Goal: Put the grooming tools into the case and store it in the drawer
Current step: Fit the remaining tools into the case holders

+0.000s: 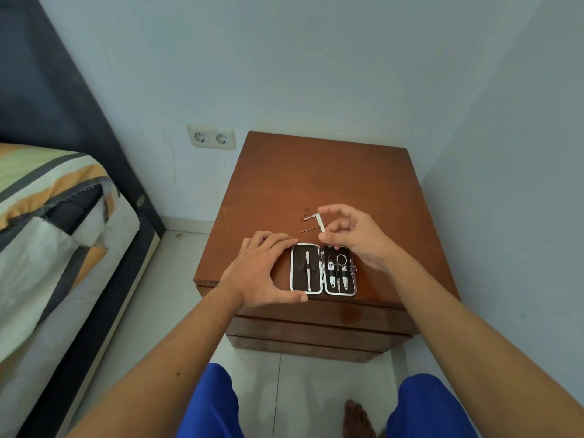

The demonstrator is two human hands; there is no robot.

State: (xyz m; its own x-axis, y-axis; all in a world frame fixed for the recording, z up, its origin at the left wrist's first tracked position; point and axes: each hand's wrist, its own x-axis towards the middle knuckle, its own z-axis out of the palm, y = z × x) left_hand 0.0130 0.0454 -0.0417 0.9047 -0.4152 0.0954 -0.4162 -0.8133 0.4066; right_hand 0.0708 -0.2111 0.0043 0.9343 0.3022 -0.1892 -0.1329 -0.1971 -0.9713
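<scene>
The worktop (316, 178), a brown wooden nightstand set in the corner of the room, carries everything; its 3 drawer fronts (316, 330) sit below the case and all look closed. A bed (57, 216) lies well to the left of the case, and a double wall socket (211, 138) is on the wall beyond and left of it.

The case (323, 269) lies open flat near the front edge of the worktop, with 2 halves. Its left half holds 1 slim tool (308, 270) under an elastic band; its right half holds 3 tools (338, 273), clippers and small scissors as far as can be told.

The left hand (262, 270) is spread around the left side of the case, fingers along its far edge and thumb at its near corner, steadying it. The right hand (350, 235), just beyond the right half, pinches a small white tool (319, 223) between thumb and fingertips. A thin dark tool (311, 229) lies on the wood just beyond the case.

The loading step seems to be in hand. The next move probably calls for sliding the pinched tool under a free loop, then fetching the thin one, closing the case and opening a drawer.

No brand, label or writing can be read anywhere.
</scene>
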